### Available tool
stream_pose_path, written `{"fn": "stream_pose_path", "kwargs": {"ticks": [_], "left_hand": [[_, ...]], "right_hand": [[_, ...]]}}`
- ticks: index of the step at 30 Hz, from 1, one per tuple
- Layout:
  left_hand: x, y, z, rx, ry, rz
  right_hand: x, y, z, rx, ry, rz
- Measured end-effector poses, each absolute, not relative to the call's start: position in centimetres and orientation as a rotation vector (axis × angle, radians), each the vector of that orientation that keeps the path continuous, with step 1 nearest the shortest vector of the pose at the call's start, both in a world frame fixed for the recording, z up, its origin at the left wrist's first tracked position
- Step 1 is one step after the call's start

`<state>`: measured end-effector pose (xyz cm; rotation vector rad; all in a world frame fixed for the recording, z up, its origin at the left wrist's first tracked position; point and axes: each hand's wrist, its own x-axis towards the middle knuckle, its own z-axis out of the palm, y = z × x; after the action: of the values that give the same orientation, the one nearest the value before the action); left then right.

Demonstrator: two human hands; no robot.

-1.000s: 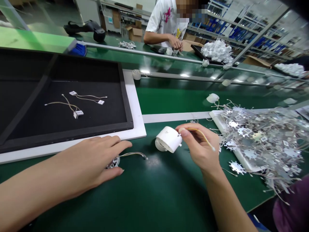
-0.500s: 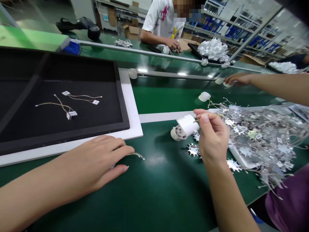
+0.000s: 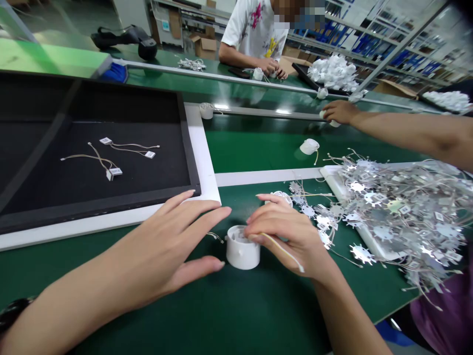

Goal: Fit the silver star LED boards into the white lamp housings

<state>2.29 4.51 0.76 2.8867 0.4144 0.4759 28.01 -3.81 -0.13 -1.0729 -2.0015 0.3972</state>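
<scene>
A white cylindrical housing [image 3: 243, 248] stands upright on the green bench between my hands. My left hand [image 3: 177, 236] lies spread and open on the bench, its thumb close to the housing, with thin wire ends [image 3: 216, 237] showing beside its fingers. My right hand [image 3: 286, 236] pinches a pale yellow wire [image 3: 283, 251] between thumb and fingers, just right of the housing's top. Under its fingertips sits a second white round part [image 3: 284, 197], mostly hidden. Small star-shaped metal boards [image 3: 325, 236] lie just right of my right hand.
A heap of wired star-shaped boards [image 3: 402, 217] lies on a white panel at right. At left, a white-framed black tray [image 3: 205, 158] holds wired connectors [image 3: 111, 158]. A co-worker's hand [image 3: 340, 112] holds a white part across the bench; a white cup [image 3: 309, 146] stands nearby.
The white housing has gone from my right hand's grip to standing on the bench, nearer my left hand. My right hand has moved left and down. A co-worker's hand has reached in from the right.
</scene>
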Motion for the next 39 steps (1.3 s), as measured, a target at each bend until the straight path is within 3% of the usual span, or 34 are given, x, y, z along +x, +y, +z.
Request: {"fn": "stream_pose_path", "kwargs": {"ticks": [7, 12, 23, 31, 39], "left_hand": [[3.7, 2.7, 0.1, 2.707, 0.445, 0.278], [4.1, 2.3, 0.3, 2.517, 0.479, 0.33], [4.9, 2.4, -0.3, 2.654, 0.597, 0.648], [4.4, 1.9, 0.2, 2.459, 0.611, 0.546], [5.1, 1.6, -0.3, 2.285, 0.711, 0.386]], "right_hand": [[27.0, -4.0, 0.1, -0.964, -1.915, 0.59], [27.0, -4.3, 0.3, -0.897, -1.888, 0.576], [25.8, -6.2, 0.5, -1.006, -2.035, -0.03], [25.5, -9.0, -0.8, -1.13, -1.998, -0.304], [26.3, -9.3, -0.4, -1.093, -2.092, -0.305]]}}
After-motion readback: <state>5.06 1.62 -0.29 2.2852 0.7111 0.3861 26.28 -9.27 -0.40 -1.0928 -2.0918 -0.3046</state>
